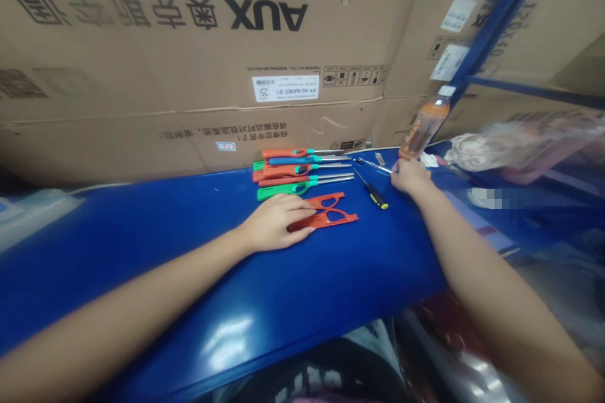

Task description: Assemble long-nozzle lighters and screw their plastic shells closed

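My left hand (278,224) is closed over the near ends of two orange lighter casing halves (338,219), which lie side by side with their trigger loops showing. Farther right, my right hand (412,177) pinches the end of a thin silver metal piece (375,165); its exact kind is unclear. Between the hands lies a screwdriver (375,195) with a black and yellow handle. Several long-nosed lighters in orange, blue and green sit in a row beyond my left hand, the green lighter (283,191) nearest, their metal tubes pointing right.
Large cardboard boxes (198,75) stand behind the blue tabletop (331,289). An orange drink bottle (425,123) stands just beyond my right hand, near a blue metal post (491,6). Plastic-wrapped items (486,151) lie at the right; a pale packet (38,214) rests far left.
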Demonstrator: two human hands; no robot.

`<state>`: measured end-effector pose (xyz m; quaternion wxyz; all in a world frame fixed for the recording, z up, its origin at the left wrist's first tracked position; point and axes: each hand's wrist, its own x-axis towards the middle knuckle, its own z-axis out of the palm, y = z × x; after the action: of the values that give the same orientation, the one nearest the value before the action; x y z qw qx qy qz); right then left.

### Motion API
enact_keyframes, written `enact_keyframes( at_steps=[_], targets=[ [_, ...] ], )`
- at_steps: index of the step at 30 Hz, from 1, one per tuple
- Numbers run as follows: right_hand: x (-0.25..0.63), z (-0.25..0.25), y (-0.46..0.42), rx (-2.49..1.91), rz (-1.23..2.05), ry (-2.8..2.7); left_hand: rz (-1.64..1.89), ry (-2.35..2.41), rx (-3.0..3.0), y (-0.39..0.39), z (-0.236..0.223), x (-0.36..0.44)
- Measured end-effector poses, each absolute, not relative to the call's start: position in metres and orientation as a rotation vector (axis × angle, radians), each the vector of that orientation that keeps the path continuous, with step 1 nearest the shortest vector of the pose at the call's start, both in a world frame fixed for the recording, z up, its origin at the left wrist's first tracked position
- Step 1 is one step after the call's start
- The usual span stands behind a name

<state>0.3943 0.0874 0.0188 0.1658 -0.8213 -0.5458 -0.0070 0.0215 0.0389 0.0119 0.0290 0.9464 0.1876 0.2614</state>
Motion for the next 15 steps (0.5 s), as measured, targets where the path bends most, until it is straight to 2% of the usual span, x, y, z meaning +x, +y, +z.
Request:
enact_keyframes(
  at_steps=[10,15],
  targets=[
    [0.373,0.034,0.079,-1.849,0.169,-1.636,0.608,0.595,2.991,0.036,0.026,0.005],
    [0.336,0.045,0.043,-1.268,0.592,-1.906,0.741,0.746,2.699,0.028,0.027,-0.005]
  ],
)
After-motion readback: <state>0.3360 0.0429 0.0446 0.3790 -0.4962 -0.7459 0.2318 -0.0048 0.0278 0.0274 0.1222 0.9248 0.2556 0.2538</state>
